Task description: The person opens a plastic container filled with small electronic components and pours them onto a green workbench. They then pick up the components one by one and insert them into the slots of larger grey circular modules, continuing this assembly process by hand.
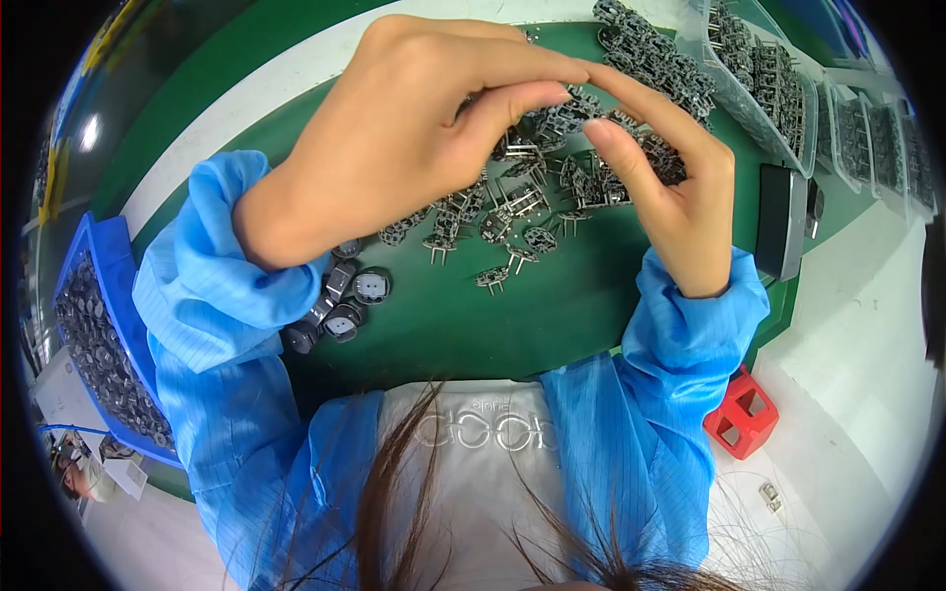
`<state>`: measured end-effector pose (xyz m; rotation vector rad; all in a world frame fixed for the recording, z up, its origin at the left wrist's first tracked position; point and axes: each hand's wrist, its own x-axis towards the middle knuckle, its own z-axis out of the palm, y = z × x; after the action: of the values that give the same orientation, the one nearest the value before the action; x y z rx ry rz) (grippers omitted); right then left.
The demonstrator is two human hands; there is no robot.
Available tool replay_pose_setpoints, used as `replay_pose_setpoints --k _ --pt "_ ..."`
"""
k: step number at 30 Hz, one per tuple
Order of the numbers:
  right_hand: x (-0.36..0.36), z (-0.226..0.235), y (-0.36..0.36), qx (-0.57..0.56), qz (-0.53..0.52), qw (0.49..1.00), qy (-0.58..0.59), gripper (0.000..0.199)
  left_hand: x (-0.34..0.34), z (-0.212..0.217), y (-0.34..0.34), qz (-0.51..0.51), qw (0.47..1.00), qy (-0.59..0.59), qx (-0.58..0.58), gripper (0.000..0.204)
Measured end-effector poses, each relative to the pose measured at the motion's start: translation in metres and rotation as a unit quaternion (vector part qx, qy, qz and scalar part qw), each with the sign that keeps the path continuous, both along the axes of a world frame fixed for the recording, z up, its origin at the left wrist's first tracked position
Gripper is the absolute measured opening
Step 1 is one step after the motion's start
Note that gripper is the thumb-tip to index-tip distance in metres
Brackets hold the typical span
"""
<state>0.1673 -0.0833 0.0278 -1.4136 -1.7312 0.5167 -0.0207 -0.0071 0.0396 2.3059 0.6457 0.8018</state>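
Note:
My left hand point(424, 113) is raised over the middle of the table, back of the hand up. Its thumb lies close under the forefinger, and whatever the curled fingers hold, if anything, is hidden. Opposite it is my right hand point(685, 177), forefinger and thumb apart in a curve, its forefinger tip meeting my left fingertips in view. No object shows between that thumb and forefinger. Beneath both hands spreads a loose heap of small round circuit boards with metal pins point(522, 202). By my left sleeve lie several black round plastic housings point(371, 286).
The green work mat point(473, 335) covers the table. A blue bin point(118, 241) of dark small parts stands at left. Clear plastic trays point(803, 118) of boards line the far right, near a black box point(780, 222). A red stool point(741, 414) is below, right.

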Motion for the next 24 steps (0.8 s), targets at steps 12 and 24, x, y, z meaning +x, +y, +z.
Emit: replay_pose_setpoints --k 12,24 --pt "-0.006 0.007 -0.002 -0.053 -0.067 0.996 0.032 0.021 0.003 -0.008 0.008 -0.041 0.991 -0.038 -0.118 0.016" --pt "-0.013 -0.007 0.003 0.002 -0.044 0.998 0.046 0.021 -0.004 -0.017 0.005 -0.172 0.947 0.031 -0.268 0.024"
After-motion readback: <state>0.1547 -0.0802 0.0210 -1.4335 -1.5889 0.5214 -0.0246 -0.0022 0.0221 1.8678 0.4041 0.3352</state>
